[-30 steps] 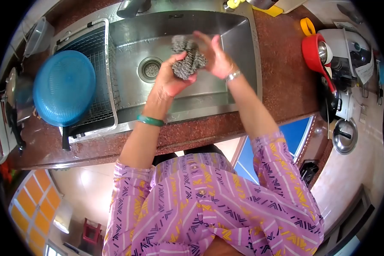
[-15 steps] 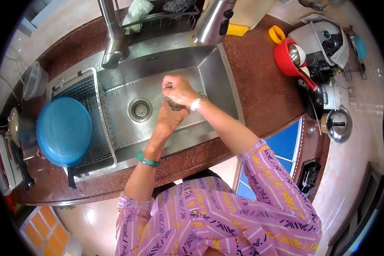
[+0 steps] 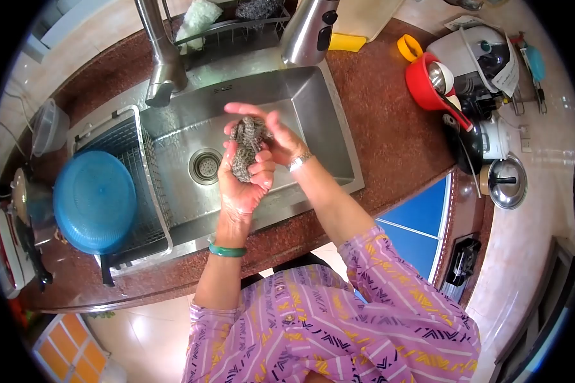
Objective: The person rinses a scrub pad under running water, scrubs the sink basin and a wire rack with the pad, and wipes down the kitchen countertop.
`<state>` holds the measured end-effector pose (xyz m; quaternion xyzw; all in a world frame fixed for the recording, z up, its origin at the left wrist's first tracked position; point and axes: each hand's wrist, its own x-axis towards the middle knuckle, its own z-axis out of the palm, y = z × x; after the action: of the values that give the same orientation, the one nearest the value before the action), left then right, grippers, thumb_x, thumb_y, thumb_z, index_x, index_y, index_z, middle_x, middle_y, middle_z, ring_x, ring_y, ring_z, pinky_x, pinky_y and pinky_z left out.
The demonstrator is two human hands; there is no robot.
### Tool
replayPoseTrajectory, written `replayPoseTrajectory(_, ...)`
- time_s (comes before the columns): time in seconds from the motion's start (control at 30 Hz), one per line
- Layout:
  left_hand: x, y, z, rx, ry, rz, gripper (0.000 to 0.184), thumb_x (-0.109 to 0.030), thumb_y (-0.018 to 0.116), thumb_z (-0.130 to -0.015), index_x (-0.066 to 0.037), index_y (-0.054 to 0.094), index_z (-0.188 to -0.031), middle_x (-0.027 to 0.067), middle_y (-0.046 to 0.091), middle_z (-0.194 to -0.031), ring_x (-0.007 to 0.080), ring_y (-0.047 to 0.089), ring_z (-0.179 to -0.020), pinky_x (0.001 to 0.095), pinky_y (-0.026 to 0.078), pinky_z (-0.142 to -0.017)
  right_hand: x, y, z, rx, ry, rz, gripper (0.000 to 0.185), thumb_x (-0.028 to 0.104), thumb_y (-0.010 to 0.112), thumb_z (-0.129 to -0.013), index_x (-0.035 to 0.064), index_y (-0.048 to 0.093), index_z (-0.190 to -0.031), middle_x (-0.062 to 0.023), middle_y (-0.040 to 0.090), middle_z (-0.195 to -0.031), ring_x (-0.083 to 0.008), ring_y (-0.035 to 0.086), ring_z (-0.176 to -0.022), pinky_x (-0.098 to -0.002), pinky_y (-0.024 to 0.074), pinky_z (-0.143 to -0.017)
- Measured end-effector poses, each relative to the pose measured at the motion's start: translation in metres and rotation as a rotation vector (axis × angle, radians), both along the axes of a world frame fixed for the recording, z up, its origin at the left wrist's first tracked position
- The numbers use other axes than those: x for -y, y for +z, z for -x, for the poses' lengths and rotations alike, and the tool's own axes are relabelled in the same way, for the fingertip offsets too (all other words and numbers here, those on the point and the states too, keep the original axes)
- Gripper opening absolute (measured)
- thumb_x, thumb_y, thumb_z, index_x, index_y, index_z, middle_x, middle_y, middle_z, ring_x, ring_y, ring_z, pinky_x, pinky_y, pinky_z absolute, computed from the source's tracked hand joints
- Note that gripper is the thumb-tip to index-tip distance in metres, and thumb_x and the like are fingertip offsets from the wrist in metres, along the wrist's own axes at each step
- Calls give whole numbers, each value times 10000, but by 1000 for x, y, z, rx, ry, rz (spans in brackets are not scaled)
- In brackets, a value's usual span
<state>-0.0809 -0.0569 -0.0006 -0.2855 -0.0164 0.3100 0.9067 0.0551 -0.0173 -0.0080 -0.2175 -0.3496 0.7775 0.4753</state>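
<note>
Above the steel sink I see a grey mesh cloth bunched up and dripping-wet looking skin around it. My left hand, with a green bangle on its wrist, is closed around the lower part of the cloth. My right hand, with a metal watch, has its fingers stretched out behind and beside the cloth's upper part, the thumb raised. The round drain lies left of my hands.
A wire rack spans the sink's left side, with a blue colander on it. The faucet rises behind. A steel bottle-like object stands at the back. Red pot and pan lid are at right.
Half a second ago both hands were closed together over the cloth. Now my right hand has opened, and more of the cloth shows in my left hand. The view has also shifted downward since the first frame.
</note>
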Motion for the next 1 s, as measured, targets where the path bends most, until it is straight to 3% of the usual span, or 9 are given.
replayPoseTrajectory(0.03,1,2,0,-65,6,-44,456,-297,628,-831,55,468,-1072,65,458,-795,115,397,-625,221,336,-479,-4,5,0,45,7,-14,696,483,673,-778,19,470,-1256,-87,587,-1002,-158,590,-888,-313,499,-797)
replayPoseTrajectory(0.2,0,3,5,-930,-351,-600,271,-240,646,-785,-39,551,-940,39,540,-717,140,504,-604,248,357,-474,-17,9,8,744,16,53,207,197,667,-820,24,573,-882,-30,581,-795,-100,574,-671,-237,468,-605)
replayPoseTrajectory(0.3,-4,-19,-10,-1411,-457,-906,255,-267,649,-773,-57,563,-889,26,532,-677,122,504,-572,256,358,-447,-23,-25,17,1239,-85,-264,278,293,654,-808,28,592,-869,-49,585,-708,-122,546,-659,-290,454,-607)
replayPoseTrajectory(0.37,2,-39,-23,-1949,-125,-1104,242,-288,645,-771,-71,561,-837,14,520,-638,93,482,-526,251,334,-408,-28,-38,18,1345,-154,-382,342,352,652,-790,22,610,-868,-77,599,-714,-162,540,-661,-319,455,-629)
replayPoseTrajectory(0.53,-7,-14,9,-1121,-412,-675,370,-387,605,-816,-29,549,-891,23,497,-644,92,423,-489,233,250,-370,-23,-18,-11,387,61,192,693,621,481,-841,70,495,-1261,-129,544,-1171,-230,572,-975,-377,458,-863)
replayPoseTrajectory(0.6,-6,-12,14,-360,-350,-410,449,-435,575,-838,-3,519,-945,19,448,-650,90,371,-475,235,230,-372,-12,-18,-13,-18,278,149,873,706,375,-814,84,252,-1414,-173,350,-1402,-409,459,-1182,-513,377,-988)
replayPoseTrajectory(0.73,10,-9,1,94,-9,-153,488,-392,600,-846,30,451,-1041,21,404,-696,94,371,-524,223,279,-444,-1,-10,10,-376,157,5,886,682,456,-789,64,279,-1399,-200,485,-1272,-405,526,-1106,-502,448,-912)
replayPoseTrajectory(0.93,11,10,13,-75,-15,-124,396,-272,653,-825,14,443,-1002,-3,384,-699,96,366,-539,227,303,-466,-12,17,8,163,15,163,207,158,653,-819,29,540,-937,-9,513,-736,-126,545,-730,-284,496,-709)
replayPoseTrajectory(1.0,7,12,14,-662,-167,-460,301,-225,654,-812,-23,471,-937,2,417,-681,94,399,-542,226,296,-448,-17,14,12,384,38,208,163,146,638,-830,35,545,-904,-14,522,-737,-112,533,-681,-282,495,-685)
